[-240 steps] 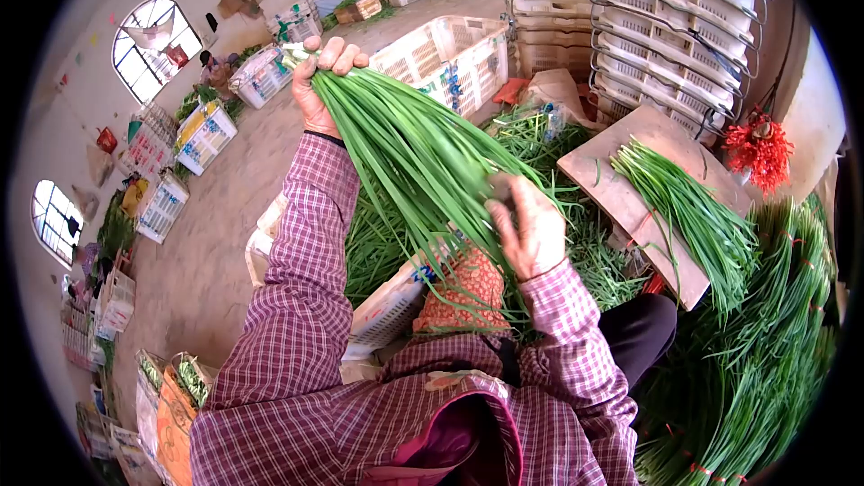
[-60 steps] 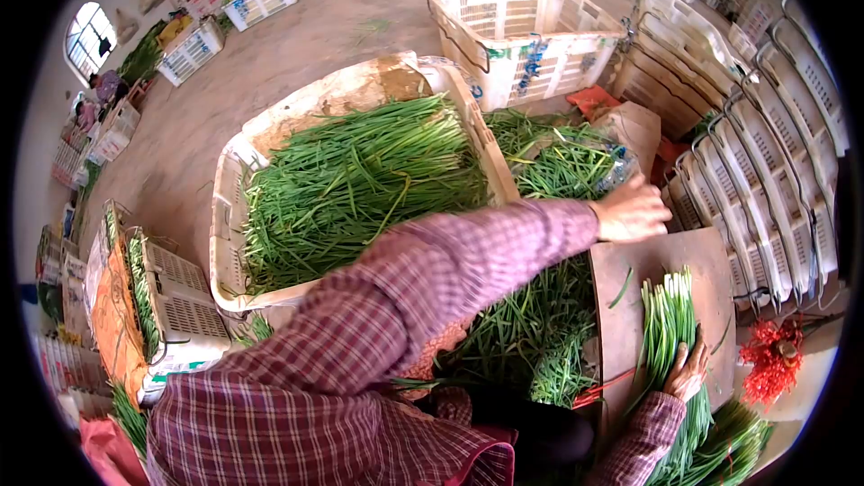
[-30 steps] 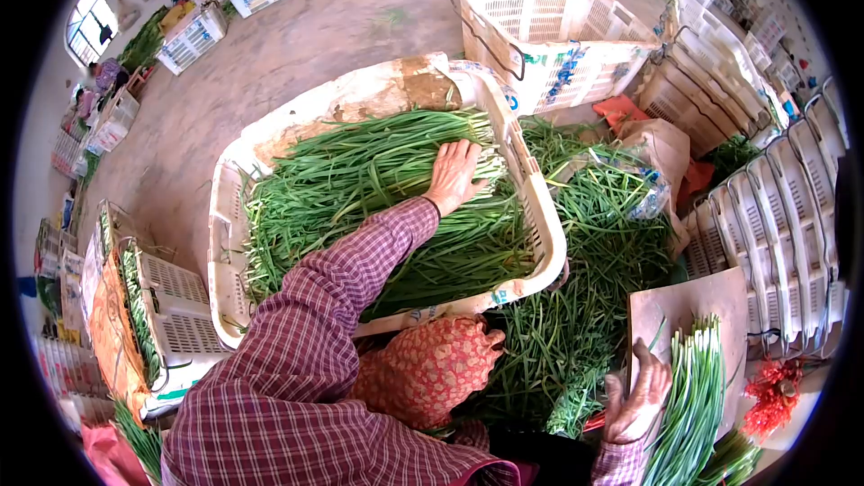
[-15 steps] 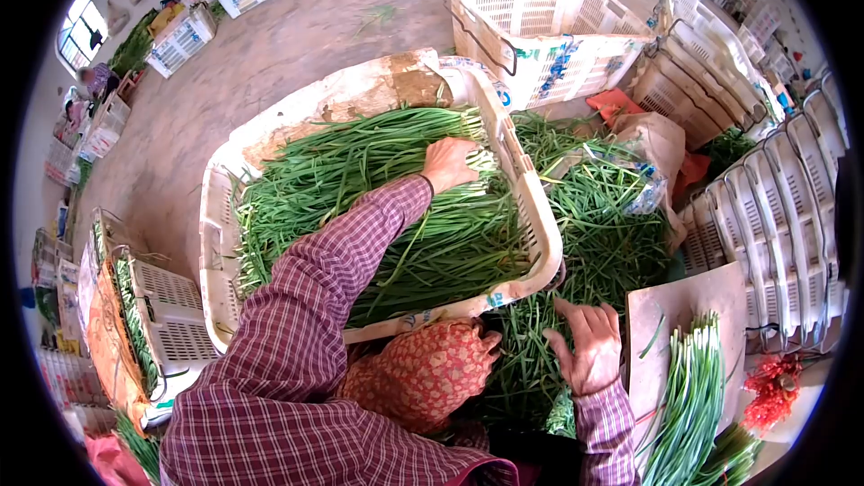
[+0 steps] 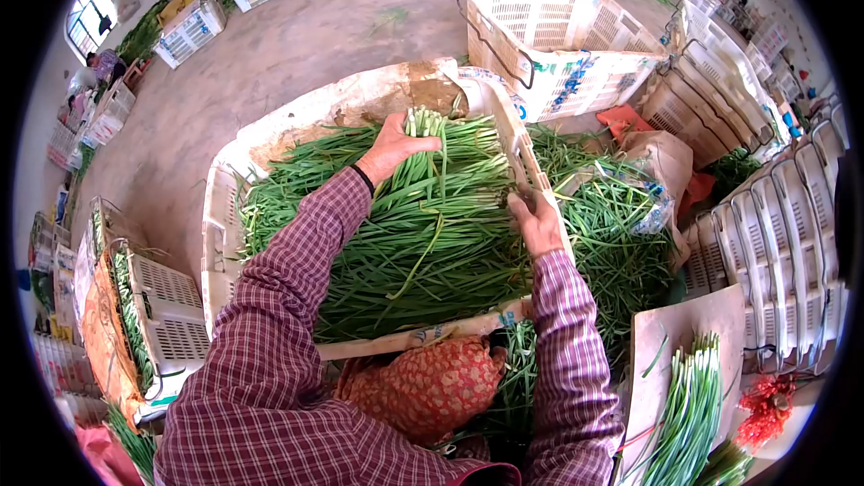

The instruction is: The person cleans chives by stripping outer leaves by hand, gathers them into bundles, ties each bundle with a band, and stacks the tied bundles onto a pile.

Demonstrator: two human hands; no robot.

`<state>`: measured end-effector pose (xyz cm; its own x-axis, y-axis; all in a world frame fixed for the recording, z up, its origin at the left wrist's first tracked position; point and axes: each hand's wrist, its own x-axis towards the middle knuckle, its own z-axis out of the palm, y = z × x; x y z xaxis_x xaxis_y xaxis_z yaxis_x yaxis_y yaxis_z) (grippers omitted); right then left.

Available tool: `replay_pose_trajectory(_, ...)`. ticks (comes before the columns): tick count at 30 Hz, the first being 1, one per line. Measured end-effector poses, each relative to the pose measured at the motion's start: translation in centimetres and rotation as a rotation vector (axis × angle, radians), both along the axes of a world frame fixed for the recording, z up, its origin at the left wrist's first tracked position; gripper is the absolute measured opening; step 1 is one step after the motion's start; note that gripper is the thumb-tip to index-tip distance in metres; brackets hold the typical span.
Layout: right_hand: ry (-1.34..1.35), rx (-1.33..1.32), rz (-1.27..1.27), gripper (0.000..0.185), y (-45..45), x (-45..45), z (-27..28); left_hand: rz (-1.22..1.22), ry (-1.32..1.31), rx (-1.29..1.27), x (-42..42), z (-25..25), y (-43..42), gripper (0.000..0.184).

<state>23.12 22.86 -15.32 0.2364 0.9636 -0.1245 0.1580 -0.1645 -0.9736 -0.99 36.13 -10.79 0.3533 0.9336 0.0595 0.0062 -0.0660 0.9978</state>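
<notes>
- The left hand point(image 5: 385, 151) reaches over the pale ends of the long green stems point(image 5: 423, 252); its thumb lies across a clump of them, and its other fingers are partly hidden, so I cannot tell how tightly they close.
- The right hand point(image 5: 540, 227) is just to the right of the left fingers and a little nearer the body, bent against the stem ends by the crate's inner side; its fingertips are hidden, and whether they grip anything I cannot tell.
- The stems spread under and between both sets of fingers, filling the white crate point(image 5: 214, 243), whose side wall is right beside the right fingers.
- Nearer the body than the fingers is a red patterned cloth point(image 5: 423, 391).
- To the right of the right fingers, outside the crate, lies a heap of loose greens point(image 5: 612, 283).
- Farther right and nearer the body, a board point(image 5: 650, 346) bears a sheaf of stems point(image 5: 691, 396).
- Beyond the right fingers stands another white crate point(image 5: 549, 94).
</notes>
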Motion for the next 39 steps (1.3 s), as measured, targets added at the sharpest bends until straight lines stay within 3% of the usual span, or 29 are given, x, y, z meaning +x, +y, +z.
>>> replay_pose_trajectory(5,0.364,-0.188,-0.078,0.070,4.3,-0.9,-0.4,-0.089,-0.037,-0.036,-0.5,-0.7,0.5,0.055)
replay_pose_trajectory(9,0.087,-0.324,-0.110,0.083,9.5,-1.0,-6.3,-0.040,-0.002,-0.016,-0.3,0.1,-0.3,0.048)
replay_pose_trajectory(10,-0.028,-0.193,-0.190,0.082,10.1,-1.6,-7.5,-0.071,-0.007,-0.007,-0.2,0.0,-0.4,0.045)
replay_pose_trajectory(13,-0.175,-0.088,-0.256,0.073,10.5,-1.8,-8.4,-0.123,0.005,-0.010,-0.1,-0.3,-0.6,0.043)
replay_pose_trajectory(17,0.056,-0.041,-0.216,0.049,9.7,-2.1,-7.2,-0.220,0.067,0.107,0.7,-0.6,-0.4,0.042)
replay_pose_trajectory(21,0.170,0.215,-0.119,0.020,8.3,-3.8,-3.7,-0.271,0.117,0.050,1.3,-0.6,-0.1,0.049)
replay_pose_trajectory(24,0.055,0.261,-0.018,0.020,6.2,-5.3,0.4,-0.312,0.184,0.171,1.8,-0.9,0.0,0.055)
replay_pose_trajectory(28,0.068,0.286,0.052,0.025,5.8,-5.4,-0.4,-0.476,0.367,0.052,1.7,-0.1,0.3,0.058)
replay_pose_trajectory(31,0.163,0.353,0.132,0.036,5.8,-5.8,0.4,-0.313,0.475,0.092,1.9,2.3,-1.4,0.052)
replay_pose_trajectory(33,0.489,0.283,0.092,0.050,5.0,-6.4,2.2,-0.359,0.230,-0.012,1.9,0.0,0.0,0.046)
replay_pose_trajectory(35,0.525,0.253,0.080,0.073,4.8,-6.3,2.5,-0.340,0.095,-0.051,1.6,-0.6,0.4,0.044)
replay_pose_trajectory(39,0.216,0.191,0.129,0.118,5.4,-6.4,1.3,-0.415,0.098,-0.015,1.8,-0.9,0.2,0.060)
